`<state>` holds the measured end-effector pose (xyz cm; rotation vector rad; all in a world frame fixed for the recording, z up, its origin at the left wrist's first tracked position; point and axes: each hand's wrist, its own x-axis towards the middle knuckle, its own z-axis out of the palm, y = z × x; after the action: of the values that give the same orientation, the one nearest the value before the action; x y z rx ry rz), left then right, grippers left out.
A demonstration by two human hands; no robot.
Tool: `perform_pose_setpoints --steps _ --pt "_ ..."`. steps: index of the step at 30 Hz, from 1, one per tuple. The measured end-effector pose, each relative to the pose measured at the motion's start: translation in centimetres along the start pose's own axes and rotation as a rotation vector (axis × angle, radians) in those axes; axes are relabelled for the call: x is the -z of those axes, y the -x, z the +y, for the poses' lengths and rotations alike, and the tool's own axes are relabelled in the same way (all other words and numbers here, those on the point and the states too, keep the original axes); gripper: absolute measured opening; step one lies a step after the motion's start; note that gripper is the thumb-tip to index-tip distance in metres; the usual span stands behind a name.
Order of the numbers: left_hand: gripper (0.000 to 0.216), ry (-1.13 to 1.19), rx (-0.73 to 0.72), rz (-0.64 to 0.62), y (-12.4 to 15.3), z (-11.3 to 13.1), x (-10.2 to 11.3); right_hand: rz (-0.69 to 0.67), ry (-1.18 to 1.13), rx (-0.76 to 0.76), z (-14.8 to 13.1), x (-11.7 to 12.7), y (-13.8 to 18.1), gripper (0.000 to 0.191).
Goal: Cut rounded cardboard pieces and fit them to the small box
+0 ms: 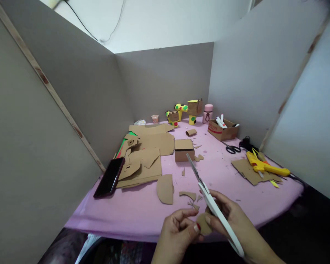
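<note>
Near the table's front edge, my left hand (178, 230) pinches a small rounded cardboard piece (204, 224) between thumb and fingers. My right hand (232, 216) is closed around white-handled scissors (215, 208), whose blades point up and away over the table. The right thumb also touches the cardboard piece's right side. Just beyond my hands lie a curved cardboard offcut (188, 194) and several thin scraps. A half-round cardboard piece (165, 189) rests to their left. Farther back stands a small cardboard box (184, 151).
Cardboard sheets (145, 161) and a phone (109, 178) lie on the left. At right are a yellow glue gun (266, 167) on cardboard, black scissors (233, 149) and a box of markers (222, 130). Yellow decorated figures (192, 110) and a pink bottle (208, 113) stand behind.
</note>
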<state>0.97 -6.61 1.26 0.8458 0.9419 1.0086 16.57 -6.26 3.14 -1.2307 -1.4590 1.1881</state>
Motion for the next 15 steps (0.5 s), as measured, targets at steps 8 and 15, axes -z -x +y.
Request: perform_pose_setpoints --steps 8,15 --pt "0.029 0.227 0.112 0.223 -0.8 -0.1 0.3 0.034 0.453 0.085 2.5 5.4 -3.1 0.052" --pt "0.024 0.319 0.116 0.321 -1.4 -0.1 -0.1 -0.047 0.619 0.179 4.9 7.7 -4.8 0.047"
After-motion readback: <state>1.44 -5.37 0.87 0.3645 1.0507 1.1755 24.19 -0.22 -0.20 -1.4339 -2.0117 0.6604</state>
